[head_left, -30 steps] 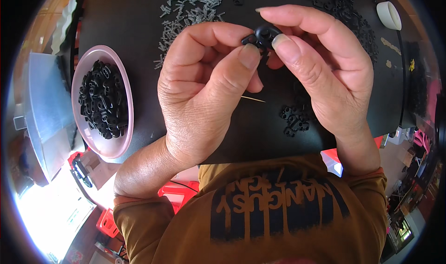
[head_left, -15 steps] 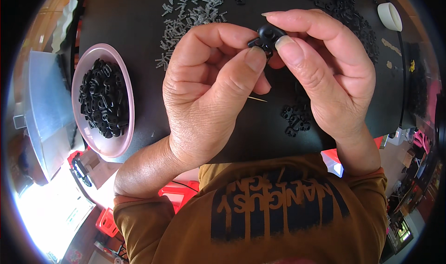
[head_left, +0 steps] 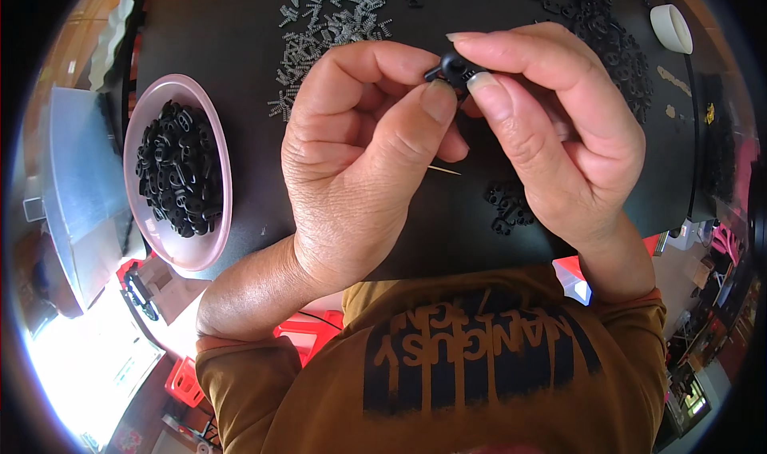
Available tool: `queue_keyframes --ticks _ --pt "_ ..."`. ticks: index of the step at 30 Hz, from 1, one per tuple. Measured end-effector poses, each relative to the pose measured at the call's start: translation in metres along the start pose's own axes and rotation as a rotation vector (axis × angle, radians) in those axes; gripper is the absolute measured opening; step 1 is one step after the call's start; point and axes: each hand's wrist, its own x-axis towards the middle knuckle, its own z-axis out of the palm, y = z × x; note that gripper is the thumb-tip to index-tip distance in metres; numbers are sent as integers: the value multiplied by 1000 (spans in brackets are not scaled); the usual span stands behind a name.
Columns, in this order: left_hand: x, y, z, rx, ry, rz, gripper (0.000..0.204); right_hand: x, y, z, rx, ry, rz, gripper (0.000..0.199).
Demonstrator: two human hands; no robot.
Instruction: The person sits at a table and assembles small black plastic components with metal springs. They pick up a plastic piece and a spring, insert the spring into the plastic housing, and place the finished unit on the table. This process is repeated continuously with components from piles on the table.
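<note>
Over the dark table, my left hand (head_left: 367, 146) and my right hand (head_left: 559, 122) meet at a small black plastic cord lock (head_left: 454, 68). The left thumb and forefinger pinch its left side. My right thumb and forefinger grip its right side, where coils of a spring seem to show by the thumbnail. Fingers cover much of the piece, so how its parts fit together is hidden. Behind the left hand lies a heap of small metal springs (head_left: 339, 22). A small cluster of black plastic parts (head_left: 510, 206) rests below the right hand.
A pink oval bowl (head_left: 227, 206) at the left holds many black cord locks (head_left: 180, 170). More black parts (head_left: 611, 42) spread across the far right. A white ring, perhaps a tape roll (head_left: 671, 29), sits at the right edge. A thin wooden stick (head_left: 444, 169) lies between my hands.
The right thumb and fingers have shifted slightly on the cord lock, and the piece has turned a little, with its round end now more upright. My left hand has barely moved.
</note>
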Motion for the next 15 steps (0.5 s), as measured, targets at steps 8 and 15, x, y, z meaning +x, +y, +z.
queue_keyframes --ticks 8,15 --pt "0 0 0 -7 -56 24 25 14 -9 -17 -66 -158 12 20" --pt "-1 1 -5 57 -207 103 39 18 -13 -23 -60 -213 60 25"
